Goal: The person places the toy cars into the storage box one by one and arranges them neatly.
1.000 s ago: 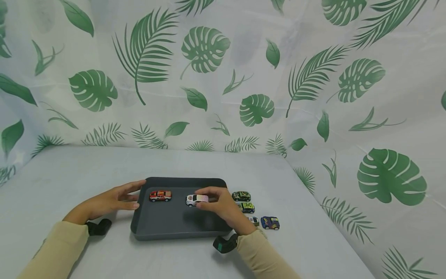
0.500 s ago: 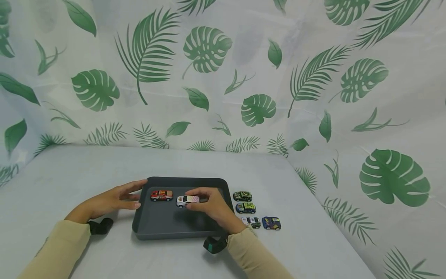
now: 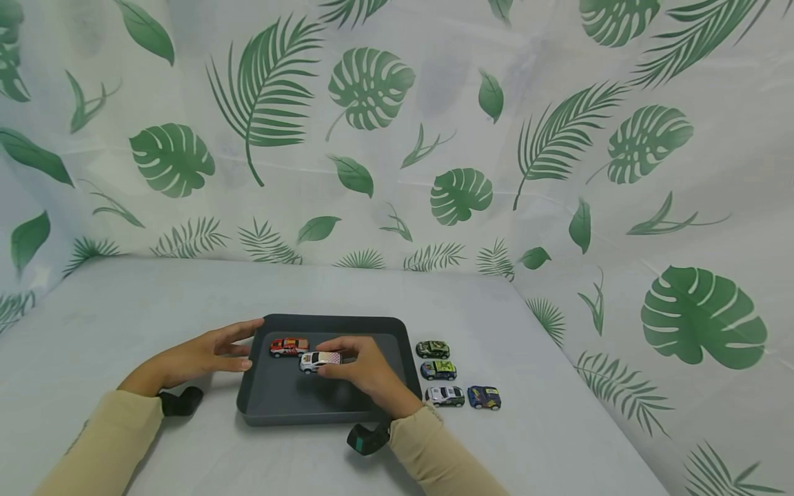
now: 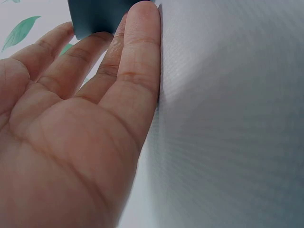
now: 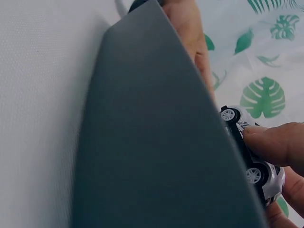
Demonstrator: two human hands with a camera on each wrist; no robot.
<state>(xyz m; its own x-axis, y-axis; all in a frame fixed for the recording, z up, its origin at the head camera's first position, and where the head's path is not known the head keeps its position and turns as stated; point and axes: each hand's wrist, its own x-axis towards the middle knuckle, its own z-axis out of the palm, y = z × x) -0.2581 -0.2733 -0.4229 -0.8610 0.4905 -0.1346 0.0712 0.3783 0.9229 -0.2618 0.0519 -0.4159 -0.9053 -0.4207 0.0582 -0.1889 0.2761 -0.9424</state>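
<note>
My right hand (image 3: pixel 366 372) pinches a white toy car (image 3: pixel 315 361) between thumb and fingers, over the dark grey tray (image 3: pixel 279 399). In the right wrist view the thumb lies on the side of the white toy car (image 5: pixel 254 152), and the tray wall (image 5: pixel 142 118) covers its lower part. A red toy car (image 3: pixel 287 346) stands in the tray's far left, just behind the white one. At the tray's left edge my left hand (image 3: pixel 192 359) rests with loosely extended fingers. The left wrist view shows its fingertips at the tray's outer side (image 4: pixel 95 16).
Right of the tray stand a camouflage toy car (image 3: pixel 432 349), a yellow-and-blue one (image 3: pixel 438 370) and a silver-white one (image 3: pixel 445 396), roughly in a column. A purple toy car (image 3: pixel 484 397) sits beside the silver-white one. Leaf-printed cloth (image 3: pixel 384 165) hangs behind the white table (image 3: pixel 546 441).
The right hand has carried the white toy car leftwards across the tray, close to the red one, uncovering the silver-white car on the table. The left hand has stayed at the tray's edge.
</note>
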